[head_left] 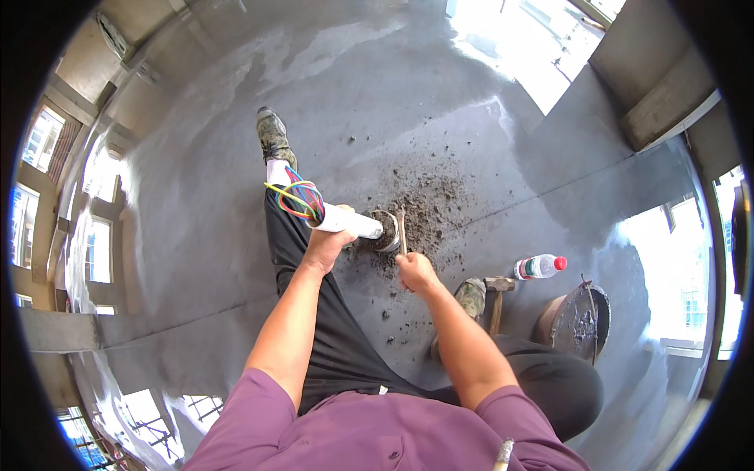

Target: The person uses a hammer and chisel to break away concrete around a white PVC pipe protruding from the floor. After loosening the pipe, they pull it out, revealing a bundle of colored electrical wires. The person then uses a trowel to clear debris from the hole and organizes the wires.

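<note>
Daylight comes in through the windows (98, 251) around the sides, and the room is bright. A big patch at the top right is pure white, too bright to see much in it. The right side glares too. The grey floor (196, 180) is shiny and has white streaks of light. The block (667, 98) at the upper right looks dim. The left hand (328, 248), right hand (418, 273) and white pipe (353, 224) look clear. Near the edge, walls and windows bend and look small and fuzzy. Black fills the corners.
</note>
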### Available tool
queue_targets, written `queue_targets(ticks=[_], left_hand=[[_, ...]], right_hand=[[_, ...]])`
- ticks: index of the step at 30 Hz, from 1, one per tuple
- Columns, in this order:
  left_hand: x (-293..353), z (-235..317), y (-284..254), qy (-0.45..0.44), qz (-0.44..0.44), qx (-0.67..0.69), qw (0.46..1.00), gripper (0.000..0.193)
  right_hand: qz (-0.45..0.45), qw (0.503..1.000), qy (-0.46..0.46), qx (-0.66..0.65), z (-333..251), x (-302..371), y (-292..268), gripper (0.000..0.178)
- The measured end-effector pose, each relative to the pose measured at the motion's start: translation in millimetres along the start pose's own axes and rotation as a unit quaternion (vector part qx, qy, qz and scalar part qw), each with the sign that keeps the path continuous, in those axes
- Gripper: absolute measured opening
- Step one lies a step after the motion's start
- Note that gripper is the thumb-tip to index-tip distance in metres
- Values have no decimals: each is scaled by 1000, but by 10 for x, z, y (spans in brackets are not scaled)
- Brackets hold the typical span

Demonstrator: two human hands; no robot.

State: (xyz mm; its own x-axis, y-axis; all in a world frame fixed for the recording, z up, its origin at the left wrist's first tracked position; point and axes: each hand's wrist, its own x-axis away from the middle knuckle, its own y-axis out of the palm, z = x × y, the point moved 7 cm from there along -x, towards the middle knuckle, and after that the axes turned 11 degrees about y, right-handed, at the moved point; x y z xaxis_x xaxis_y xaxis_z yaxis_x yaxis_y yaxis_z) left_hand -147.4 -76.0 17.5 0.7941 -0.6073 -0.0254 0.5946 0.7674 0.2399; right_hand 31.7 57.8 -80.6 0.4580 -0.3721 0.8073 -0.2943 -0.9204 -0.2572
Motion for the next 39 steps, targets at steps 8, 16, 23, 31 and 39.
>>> queue_targets(ticks=[8, 16, 23, 31, 39], left_hand=[[29, -35, -33, -14, -19, -10, 1000, 45], [12, -33, 24, -13, -22, -17, 1000, 46], [24, -59, -27, -7, -32, -18, 999, 50], [-80, 140, 288, 74, -21, -123, 989, 30], [-222, 225, 440, 69, -22, -250, 966, 27]], right_hand=[[37, 995, -78, 52, 152, -337, -86, 44], [-31, 995, -41, -83, 286, -283, -36, 35], [201, 976, -67, -54, 109, -177, -259, 46], [148, 982, -92, -69, 258, -486, -480, 37], [67, 988, -115, -82, 231, -519, -402, 36]])
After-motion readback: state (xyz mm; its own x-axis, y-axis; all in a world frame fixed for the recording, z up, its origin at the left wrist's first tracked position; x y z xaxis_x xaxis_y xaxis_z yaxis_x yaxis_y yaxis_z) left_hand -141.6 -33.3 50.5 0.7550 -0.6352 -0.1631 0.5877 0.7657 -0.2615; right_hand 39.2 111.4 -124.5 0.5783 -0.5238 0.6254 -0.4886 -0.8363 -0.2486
